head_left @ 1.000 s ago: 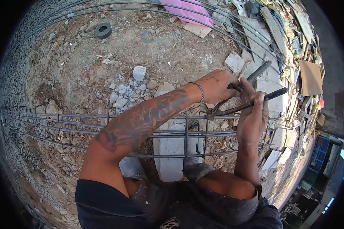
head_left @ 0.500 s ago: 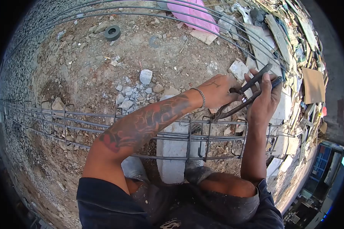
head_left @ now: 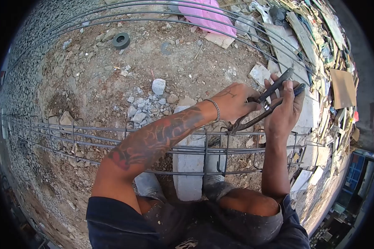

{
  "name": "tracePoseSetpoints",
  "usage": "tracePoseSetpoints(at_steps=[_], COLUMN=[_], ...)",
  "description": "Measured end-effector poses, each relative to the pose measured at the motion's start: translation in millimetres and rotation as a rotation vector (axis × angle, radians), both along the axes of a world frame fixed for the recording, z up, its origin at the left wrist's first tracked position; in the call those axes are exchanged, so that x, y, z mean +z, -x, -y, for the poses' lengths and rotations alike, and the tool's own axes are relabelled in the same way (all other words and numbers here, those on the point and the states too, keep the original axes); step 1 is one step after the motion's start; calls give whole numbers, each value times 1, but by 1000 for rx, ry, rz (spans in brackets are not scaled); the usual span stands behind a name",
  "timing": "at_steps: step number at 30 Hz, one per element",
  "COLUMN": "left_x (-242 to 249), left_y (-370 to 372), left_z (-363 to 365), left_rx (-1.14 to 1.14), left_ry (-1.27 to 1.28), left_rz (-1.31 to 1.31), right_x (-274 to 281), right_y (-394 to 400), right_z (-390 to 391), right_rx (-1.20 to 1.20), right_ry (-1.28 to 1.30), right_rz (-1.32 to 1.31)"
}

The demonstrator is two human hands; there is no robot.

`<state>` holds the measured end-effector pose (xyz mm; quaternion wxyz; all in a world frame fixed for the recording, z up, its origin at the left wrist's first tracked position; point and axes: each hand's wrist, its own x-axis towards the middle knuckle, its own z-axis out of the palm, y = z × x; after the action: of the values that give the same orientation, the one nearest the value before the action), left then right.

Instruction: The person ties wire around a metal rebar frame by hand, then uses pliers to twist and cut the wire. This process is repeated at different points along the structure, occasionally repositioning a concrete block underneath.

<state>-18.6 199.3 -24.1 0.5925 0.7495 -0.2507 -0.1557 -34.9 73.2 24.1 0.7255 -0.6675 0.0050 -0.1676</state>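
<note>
My right hand (head_left: 283, 111) is wrapped round the dark long-handled pincers (head_left: 274, 85), whose two handles are spread apart. The jaws point down and left and touch the top bars of the rebar cage (head_left: 195, 150) beside a stirrup. Between the handles and the jaws, my left hand (head_left: 233, 101) is closed, with its fingertips pressed together against the upper handle. What those fingers grip is too small and too hidden to tell. A concrete block (head_left: 188, 178) lies under the cage, between my legs.
Long loose bars (head_left: 153, 19) arch across the top. A dark ring-shaped roll (head_left: 121, 40) lies on the dirt, with a pink sheet (head_left: 207, 17) farther back. Broken stones (head_left: 143, 108) sit beyond the cage. Debris and a brown board (head_left: 343, 88) cover the right side.
The view has shifted slightly. My left fingers have moved a little at the pincers, while my right hand keeps its hold on the handles.
</note>
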Motion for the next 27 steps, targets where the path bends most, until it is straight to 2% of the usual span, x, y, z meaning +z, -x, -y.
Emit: tracePoseSetpoints(at_steps=[9, 11, 15, 17, 20, 21, 22, 23, 24, 26, 27], left_x=[1, 0, 4, 9, 13, 8, 2, -3, 3, 19, 19], left_y=[0, 0, 0, -1, -6, -6, -7, -11, -7, 7, 13], left_z=[-1, 0, -3, -9, -11, -9, -7, -1, 3, 15, 16], left_rx=[-5, -5, -27, -41, -100, -159, -216, -309, -299, -328, -186], left_ry=[-8, 1, 6, -23, -67, 124, 312, 260, 240, 519, 298], left_rz=[13, 20, 19, 5, -39, -106, -176, -166, -170, -641, -690], right_x=[8, 11, 23, 28, 32, 31, 28, 24, 21, 22, 20], right_y=[-6, -7, -16, -21, -24, -27, -30, -34, -36, -41, -47], right_z=[-4, -9, -6, -3, -4, -2, 2, 7, 11, 13, 18], right_rx=[-76, -167, -98, 57, 161, 274, 282, 572, 862, 923, 1033], right_ry=[45, 80, 56, -75, -106, -145, -169, -272, -369, -423, -441], right_rz=[-80, -60, -102, -184, -255, -250, -246, -195, -136, -156, -149])
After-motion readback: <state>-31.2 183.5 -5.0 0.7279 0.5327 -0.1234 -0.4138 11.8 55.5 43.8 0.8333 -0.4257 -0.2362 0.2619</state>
